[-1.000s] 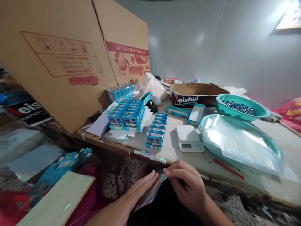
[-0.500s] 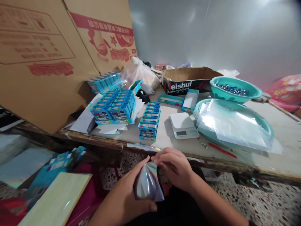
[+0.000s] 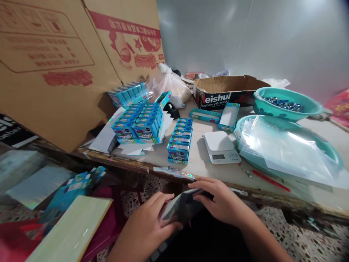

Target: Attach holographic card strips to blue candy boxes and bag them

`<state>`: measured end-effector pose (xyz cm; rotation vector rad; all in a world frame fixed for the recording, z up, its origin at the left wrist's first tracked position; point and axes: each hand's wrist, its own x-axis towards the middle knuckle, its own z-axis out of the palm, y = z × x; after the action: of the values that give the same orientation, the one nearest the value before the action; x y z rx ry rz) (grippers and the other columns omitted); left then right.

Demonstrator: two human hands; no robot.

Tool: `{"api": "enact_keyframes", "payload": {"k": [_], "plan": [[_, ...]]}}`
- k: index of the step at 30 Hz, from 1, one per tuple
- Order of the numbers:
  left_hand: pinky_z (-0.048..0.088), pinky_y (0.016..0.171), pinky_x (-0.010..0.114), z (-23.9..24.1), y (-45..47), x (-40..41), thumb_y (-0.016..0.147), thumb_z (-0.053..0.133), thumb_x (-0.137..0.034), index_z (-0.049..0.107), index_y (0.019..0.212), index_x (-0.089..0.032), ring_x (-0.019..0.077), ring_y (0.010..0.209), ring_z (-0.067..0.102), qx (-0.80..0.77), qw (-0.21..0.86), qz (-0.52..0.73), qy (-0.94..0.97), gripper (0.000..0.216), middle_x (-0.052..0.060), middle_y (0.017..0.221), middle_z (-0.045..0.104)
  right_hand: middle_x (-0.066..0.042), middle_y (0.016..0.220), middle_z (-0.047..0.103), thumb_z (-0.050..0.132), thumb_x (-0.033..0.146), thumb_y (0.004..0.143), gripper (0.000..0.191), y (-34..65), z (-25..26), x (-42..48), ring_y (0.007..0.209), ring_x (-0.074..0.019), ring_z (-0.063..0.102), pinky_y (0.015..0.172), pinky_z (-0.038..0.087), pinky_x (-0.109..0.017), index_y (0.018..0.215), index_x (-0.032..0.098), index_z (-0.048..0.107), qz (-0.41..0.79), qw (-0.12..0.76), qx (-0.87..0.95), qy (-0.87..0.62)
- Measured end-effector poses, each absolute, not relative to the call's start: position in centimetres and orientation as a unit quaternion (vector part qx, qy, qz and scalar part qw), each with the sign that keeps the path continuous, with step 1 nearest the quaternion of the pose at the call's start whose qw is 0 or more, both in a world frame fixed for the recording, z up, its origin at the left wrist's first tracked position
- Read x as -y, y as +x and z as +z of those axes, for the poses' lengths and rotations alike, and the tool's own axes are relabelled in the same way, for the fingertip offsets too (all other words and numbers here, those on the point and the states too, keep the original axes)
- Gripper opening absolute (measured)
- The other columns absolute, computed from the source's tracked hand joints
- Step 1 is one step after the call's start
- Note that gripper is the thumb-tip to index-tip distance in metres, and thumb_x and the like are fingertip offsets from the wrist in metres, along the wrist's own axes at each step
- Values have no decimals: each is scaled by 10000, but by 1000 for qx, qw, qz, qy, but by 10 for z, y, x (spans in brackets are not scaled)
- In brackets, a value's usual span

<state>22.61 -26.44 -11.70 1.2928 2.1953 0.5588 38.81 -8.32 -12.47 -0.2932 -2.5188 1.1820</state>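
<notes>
Toward the worktop's (image 3: 196, 154) right end, the upper teal basin (image 3: 286, 114) held shiny blue pieces (image 3: 283, 103), and plastic sheets (image 3: 297, 153) lay over the lower basin (image 3: 335, 157). The silvery pouch (image 3: 180, 208), peaked half a second earlier, had tilted and darkened. Below the front edge, its left end sat gripped between the left hand's (image 3: 144, 225) thumb and fingers, the right hand's (image 3: 222, 202) curled over its upper right end.

A packing workshop, shown by a worn workbench (image 3: 196, 171), candy cartons (image 3: 147, 125), a digital scale (image 3: 221, 147) and a bulk basin (image 3: 286, 105)
</notes>
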Motion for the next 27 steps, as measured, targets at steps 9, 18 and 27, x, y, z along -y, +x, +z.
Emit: {"api": "enact_keyframes", "payload": {"k": [9,18,27], "plan": [[394,672,253,-133,217,277,979,489,-326,649,872,-231,177,813,654,-782,211,130,572,214,-1,880,687,-2,956,723,616,162,841,174,399,-119,74,885,-173,658,790,488,-290,959,253,705,401,77,894,-183],[404,624,274,-140,226,273,971,496,-264,657,889,-232,177,726,663,-706,97,154,684,183,-12,804,686,-53,974,725,596,188,858,207,388,-92,119,999,-255,639,1000,384,-457,1032,241,695,174,14,970,-170],[403,642,311,-146,229,279,947,504,-189,644,885,-222,170,696,633,-698,11,186,691,157,-14,763,672,-49,1066,718,673,295,868,303,383,-104,121,1029,-230,619,926,402,-362,1166,245,673,246,12,965,-95]]}}
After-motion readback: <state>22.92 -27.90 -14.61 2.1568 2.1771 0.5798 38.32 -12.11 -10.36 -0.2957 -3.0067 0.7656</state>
